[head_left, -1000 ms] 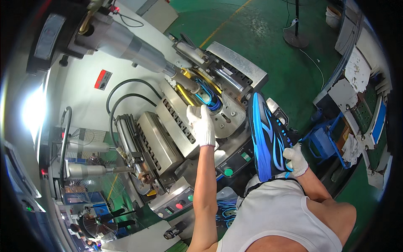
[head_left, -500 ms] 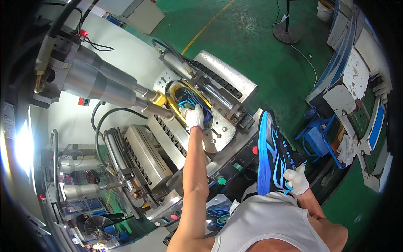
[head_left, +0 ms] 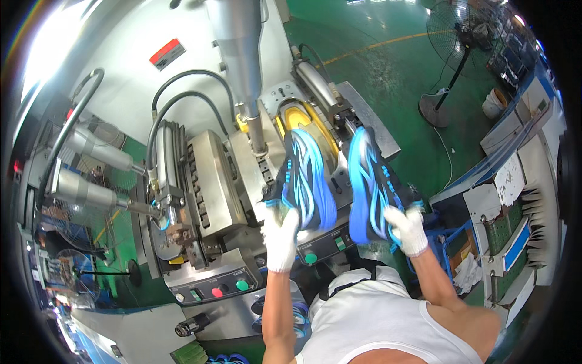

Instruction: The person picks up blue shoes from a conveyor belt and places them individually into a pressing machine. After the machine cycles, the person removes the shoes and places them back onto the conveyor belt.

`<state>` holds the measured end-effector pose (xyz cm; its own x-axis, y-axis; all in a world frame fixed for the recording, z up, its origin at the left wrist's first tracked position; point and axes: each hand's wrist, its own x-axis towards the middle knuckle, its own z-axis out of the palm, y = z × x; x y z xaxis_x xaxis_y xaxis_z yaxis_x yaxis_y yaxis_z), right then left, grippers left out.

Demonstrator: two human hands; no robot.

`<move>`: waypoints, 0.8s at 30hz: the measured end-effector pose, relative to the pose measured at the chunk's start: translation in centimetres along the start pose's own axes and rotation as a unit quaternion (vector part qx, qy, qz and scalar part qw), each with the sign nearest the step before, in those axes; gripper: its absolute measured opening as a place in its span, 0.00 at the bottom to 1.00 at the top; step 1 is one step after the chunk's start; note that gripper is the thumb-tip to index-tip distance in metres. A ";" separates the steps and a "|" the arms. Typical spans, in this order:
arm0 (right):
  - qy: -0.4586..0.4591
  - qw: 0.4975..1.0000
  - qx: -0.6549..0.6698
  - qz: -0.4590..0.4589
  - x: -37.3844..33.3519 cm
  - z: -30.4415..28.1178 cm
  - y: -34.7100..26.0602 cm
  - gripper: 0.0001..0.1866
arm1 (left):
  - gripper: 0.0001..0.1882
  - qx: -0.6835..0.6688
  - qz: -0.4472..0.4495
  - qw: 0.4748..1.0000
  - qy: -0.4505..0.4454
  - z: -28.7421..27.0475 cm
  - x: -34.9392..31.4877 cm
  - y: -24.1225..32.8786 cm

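My left hand (head_left: pixel 280 236), in a white knit glove, grips a black sneaker (head_left: pixel 308 182) with light-blue bands and a blue-violet sole. It is held up in front of the machine's yellow-lined mould (head_left: pixel 297 118), partly covering it. A matching sneaker (head_left: pixel 367 188) is in my gloved right hand (head_left: pixel 409 229), which closes around its heel end. Both shoes hang side by side, toes pointing away from me, soles facing each other. A narrow gap separates them.
A metal press cylinder (head_left: pixel 236 60) stands above the machine, left of the mould. Below is a control panel (head_left: pixel 230 288) with coloured buttons. More blue shoes (head_left: pixel 300 315) lie by my left forearm. At right are a rack with bristles (head_left: pixel 533 206) and a standing fan (head_left: pixel 464 42).
My left hand has lifted a sneaker out of the yellow mould and brought it toward me. My right hand, still holding its sneaker, has moved slightly left and away. The view has turned.
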<state>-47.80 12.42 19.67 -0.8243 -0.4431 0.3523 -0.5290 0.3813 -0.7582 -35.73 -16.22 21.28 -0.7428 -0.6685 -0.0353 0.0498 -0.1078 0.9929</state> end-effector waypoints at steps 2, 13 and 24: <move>-0.087 0.905 0.242 0.338 6.9 2.1 -3.9 0.14 | 0.29 -0.059 -0.033 0.998 0.001 -4.6 -5.8 -0.2; -0.192 0.951 -0.202 0.136 27.3 27.0 6.4 0.32 | 0.33 0.153 -0.227 0.880 0.388 -11.1 -37.7 -1.0; -0.229 0.952 -0.202 -0.017 25.5 24.6 8.4 0.33 | 0.30 0.189 -0.352 0.643 0.653 -12.0 -50.2 -13.5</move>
<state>-68.34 -15.59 8.80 -0.6791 -0.7336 0.0266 -0.6652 0.5996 -0.4450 8.90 9.94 8.30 0.7147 -0.6263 -0.3113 -0.3406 -0.7004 0.6272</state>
